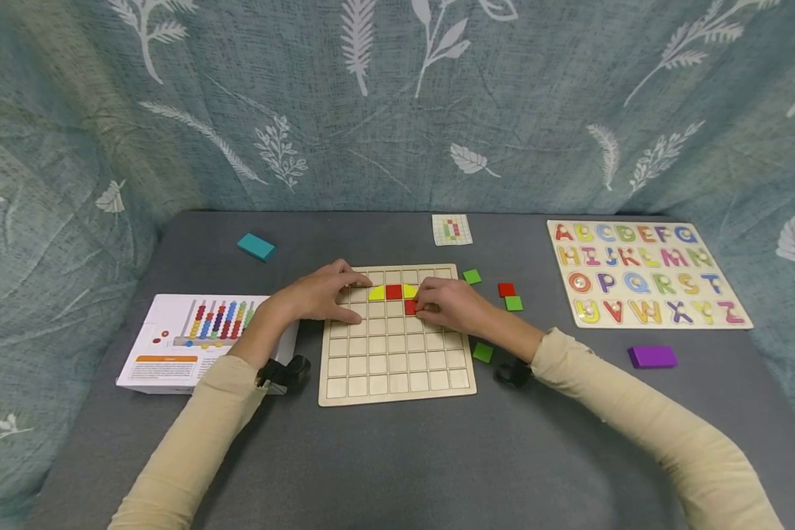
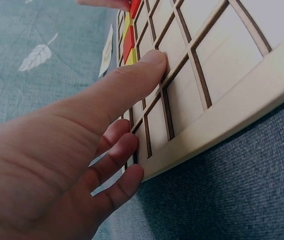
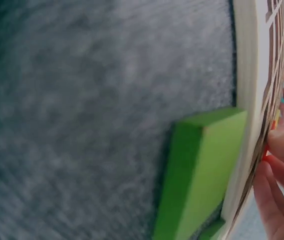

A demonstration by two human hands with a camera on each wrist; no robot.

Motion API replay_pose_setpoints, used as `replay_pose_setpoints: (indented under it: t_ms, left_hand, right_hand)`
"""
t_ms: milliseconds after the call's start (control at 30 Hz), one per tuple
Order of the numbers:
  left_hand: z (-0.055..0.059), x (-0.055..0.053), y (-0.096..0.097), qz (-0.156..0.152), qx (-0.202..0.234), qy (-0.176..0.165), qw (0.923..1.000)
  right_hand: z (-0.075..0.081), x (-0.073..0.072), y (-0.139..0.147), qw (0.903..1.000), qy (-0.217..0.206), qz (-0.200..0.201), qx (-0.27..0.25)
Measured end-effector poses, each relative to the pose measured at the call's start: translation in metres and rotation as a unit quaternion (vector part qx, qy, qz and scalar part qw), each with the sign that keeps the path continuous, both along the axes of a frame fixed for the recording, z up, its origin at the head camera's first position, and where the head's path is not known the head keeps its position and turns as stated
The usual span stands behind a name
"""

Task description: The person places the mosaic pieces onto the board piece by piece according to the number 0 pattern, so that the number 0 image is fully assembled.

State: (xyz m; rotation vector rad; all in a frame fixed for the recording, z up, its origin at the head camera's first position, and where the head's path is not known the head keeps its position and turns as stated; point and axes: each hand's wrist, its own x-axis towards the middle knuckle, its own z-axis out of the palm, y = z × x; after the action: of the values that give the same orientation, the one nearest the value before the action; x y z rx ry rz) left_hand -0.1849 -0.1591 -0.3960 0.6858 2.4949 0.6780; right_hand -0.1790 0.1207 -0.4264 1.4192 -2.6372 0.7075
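Note:
A wooden grid board (image 1: 397,364) lies on the table beneath both hands. In one of its upper rows a red tile (image 1: 394,292) sits between a left yellow piece (image 1: 377,293) with a slanted or curved edge and a right yellow piece (image 1: 409,291), partly covered. My right hand (image 1: 452,304) pinches another red tile (image 1: 410,307) just below that right yellow piece. Across the board's left edge rests my left hand (image 1: 321,294); in the left wrist view its thumb (image 2: 149,67) lies on the grid, other fingers at the rim.
Green tiles (image 1: 482,352) and a red one (image 1: 506,290) lie right of the board. A pattern card (image 1: 452,230) is behind it. An alphabet board (image 1: 649,274) and purple block (image 1: 652,358) stand right; an abacus box (image 1: 165,346) and teal block (image 1: 256,246) left.

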Motion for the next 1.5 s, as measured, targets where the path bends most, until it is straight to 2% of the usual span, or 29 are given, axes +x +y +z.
replay_pose_setpoints:
  t_ms: [233, 333, 500, 600, 867, 1033, 1233, 1500]
  left_hand:
    - [0.001, 0.002, -0.003, -0.003, -0.001, -0.001, 1.0000]
    - [0.002, 0.003, -0.004, -0.003, 0.001, -0.002, 1.0000]
    - [0.002, 0.003, -0.005, -0.005, 0.007, -0.002, 1.0000]
    - [0.002, 0.004, -0.005, -0.005, 0.007, -0.002, 1.0000]
    - [0.001, 0.004, -0.004, 0.001, 0.006, -0.005, 1.0000]
    - [-0.001, 0.005, -0.002, 0.000, 0.012, -0.001, 0.9999]
    - [0.000, 0.007, -0.001, 0.003, 0.012, -0.010, 0.9999]
    - [0.000, 0.004, -0.002, 0.001, 0.011, -0.009, 0.9999]
  right_hand:
    - [0.006, 0.004, 0.003, 0.9995, -0.002, 0.022, 0.021]
    - [0.013, 0.011, 0.009, 0.9996, 0.000, 0.015, 0.023]
    - [0.026, 0.029, 0.031, 0.9987, -0.034, -0.033, 0.019]
    - [0.028, 0.033, 0.050, 0.9963, -0.051, -0.069, 0.011]
    - [0.028, 0.029, 0.099, 0.9853, -0.044, -0.162, -0.028]
    - [0.032, 0.025, 0.119, 0.9761, -0.060, -0.206, -0.032]
    - [0.031, 0.023, 0.126, 0.9714, -0.087, -0.220, -0.013]
    - [0.024, 0.016, 0.124, 0.9721, -0.077, -0.221, -0.006]
